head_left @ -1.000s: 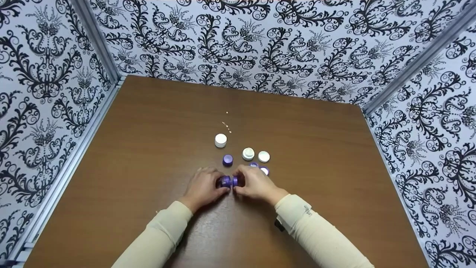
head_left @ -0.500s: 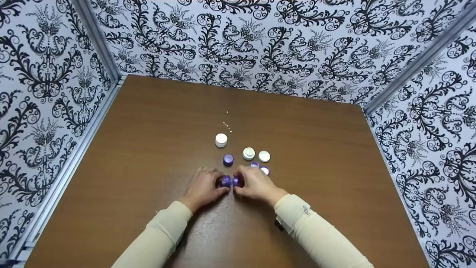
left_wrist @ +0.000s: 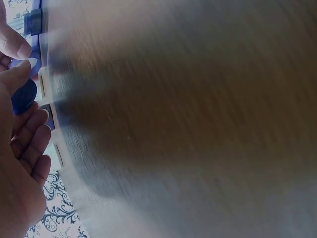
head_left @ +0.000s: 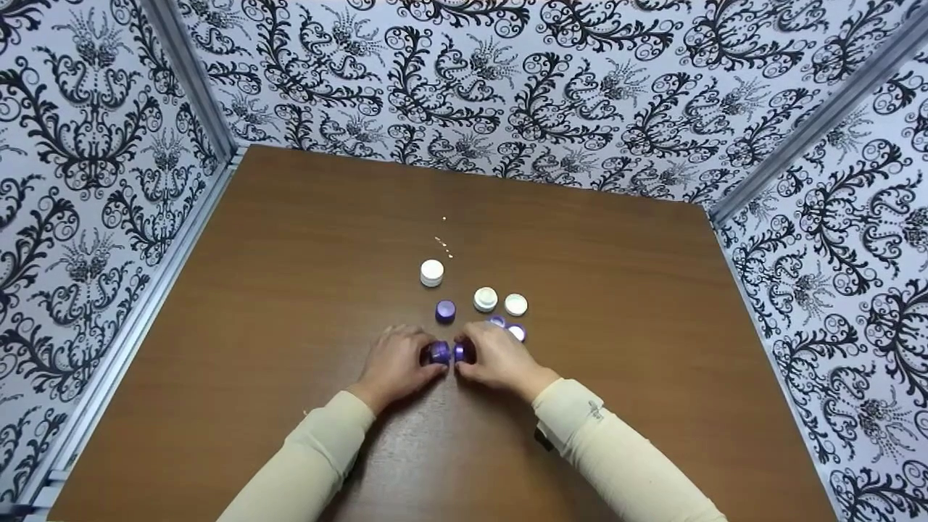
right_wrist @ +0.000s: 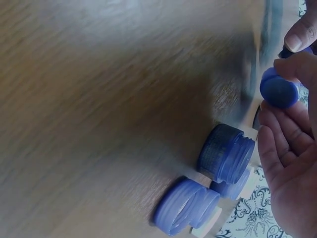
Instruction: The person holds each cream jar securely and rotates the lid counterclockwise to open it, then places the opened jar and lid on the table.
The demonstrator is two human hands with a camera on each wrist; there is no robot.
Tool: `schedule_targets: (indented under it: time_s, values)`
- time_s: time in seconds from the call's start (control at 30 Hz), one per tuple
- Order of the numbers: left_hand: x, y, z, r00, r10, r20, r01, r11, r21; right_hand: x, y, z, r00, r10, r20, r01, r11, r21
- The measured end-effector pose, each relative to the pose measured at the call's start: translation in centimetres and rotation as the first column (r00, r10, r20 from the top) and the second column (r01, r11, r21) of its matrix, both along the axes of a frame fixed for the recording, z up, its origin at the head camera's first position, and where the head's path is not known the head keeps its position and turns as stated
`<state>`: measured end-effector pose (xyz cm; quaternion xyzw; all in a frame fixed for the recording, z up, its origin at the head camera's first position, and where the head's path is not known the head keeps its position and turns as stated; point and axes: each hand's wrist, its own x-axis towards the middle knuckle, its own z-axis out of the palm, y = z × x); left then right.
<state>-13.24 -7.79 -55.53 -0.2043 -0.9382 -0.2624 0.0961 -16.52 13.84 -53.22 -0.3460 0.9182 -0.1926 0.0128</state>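
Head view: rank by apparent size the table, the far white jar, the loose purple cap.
1. table
2. far white jar
3. loose purple cap, only slightly smaller than the jar; close call.

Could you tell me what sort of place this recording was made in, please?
Probably a staged recording booth, not a home: a bare brown table boxed in on three sides by patterned wall panels joined with metal corner strips, with only small jars set out.

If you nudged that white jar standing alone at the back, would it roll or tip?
The white jar looks squat and stands on a flat base, so it would probably slide rather than tip. It seems small and plastic, likely light. The table looks smooth, so it may skid easily.
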Motion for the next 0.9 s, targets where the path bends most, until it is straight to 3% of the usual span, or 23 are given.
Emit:
schedule_targets:
  time_s: [0.2,0.9]
  values:
    - [0.02,-0.06,0.01,1.0,0.003,0.0,-0.003,1.0,-0.006,-0.08,0.12,-0.19,0.999,0.01,-0.042,-0.01,1.0,0.006]
    - [-0.13,-0.14,0.0,1.0,-0.006,0.005,0.006,1.0,-0.01,-0.09,0.0,-0.19,0.999,-0.006,-0.041,0.006,1.0,0.001]
